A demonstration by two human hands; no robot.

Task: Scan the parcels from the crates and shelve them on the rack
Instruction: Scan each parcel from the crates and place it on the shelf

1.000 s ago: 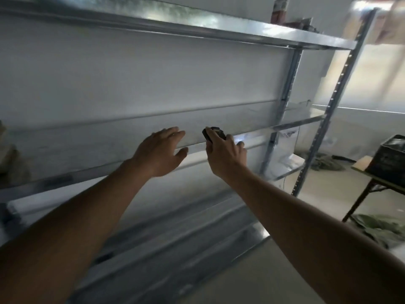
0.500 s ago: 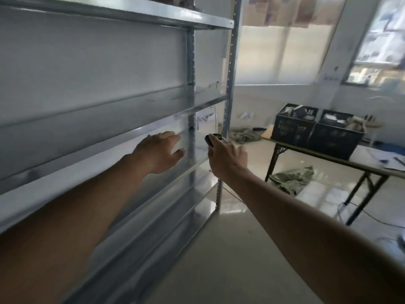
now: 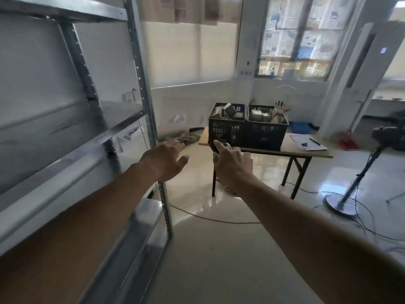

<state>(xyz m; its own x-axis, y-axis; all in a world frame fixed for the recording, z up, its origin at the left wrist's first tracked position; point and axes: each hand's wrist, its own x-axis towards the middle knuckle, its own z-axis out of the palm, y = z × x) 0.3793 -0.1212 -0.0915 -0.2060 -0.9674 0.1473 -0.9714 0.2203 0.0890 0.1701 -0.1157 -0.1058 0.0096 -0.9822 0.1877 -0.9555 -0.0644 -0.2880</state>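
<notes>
The left hand (image 3: 166, 159) is empty, fingers loose; the right hand (image 3: 233, 163) has its grip clamped on the scanner (image 3: 220, 144). Parcels (image 3: 230, 110) sit in crates (image 3: 247, 128) on the counter (image 3: 306, 150) at one o'clock, the rack (image 3: 140, 84) at nine. Best walk close, then lift one parcel label-up for scanning.

A storeroom: bare metal rack (image 3: 140, 88), parcel-filled crates (image 3: 247, 130) on a folding table (image 3: 306, 150).

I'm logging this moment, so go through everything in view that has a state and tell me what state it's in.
left hand: open, empty, fingers spread.
right hand: grips the scanner.
scanner: held, pointing forward.
rack: visible shelves bare.
left crate: on the table, holding parcels.
right crate: on the table, holding parcels.
table: standing, legs unfolded.
</notes>
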